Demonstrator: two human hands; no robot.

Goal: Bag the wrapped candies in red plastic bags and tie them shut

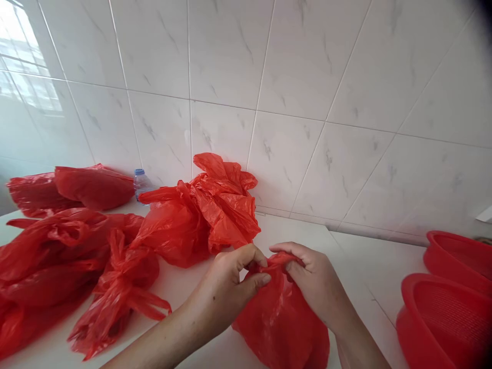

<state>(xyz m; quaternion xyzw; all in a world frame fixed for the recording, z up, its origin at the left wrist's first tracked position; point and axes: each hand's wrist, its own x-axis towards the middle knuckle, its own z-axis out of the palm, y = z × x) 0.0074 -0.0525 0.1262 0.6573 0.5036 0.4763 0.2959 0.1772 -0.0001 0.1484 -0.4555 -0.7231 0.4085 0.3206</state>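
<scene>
A red plastic bag [282,318] stands on the white table [207,307] in front of me, bulging toward its bottom. My left hand [240,271] pinches the bag's gathered top edge between thumb and curled fingers. On the other side of that edge, my right hand [311,271] grips the plastic with its thumb and fingers. The two hands are close together over the bag's mouth. What the bag holds is hidden by the red plastic.
Knotted red bags [115,292] and a large red bag [49,261] cover the left side. Behind, a crumpled red bag [226,200] leans near the tiled wall [292,154]. A blue-capped plastic bottle [141,184] stands there. Red plastic baskets [442,323] sit at the right.
</scene>
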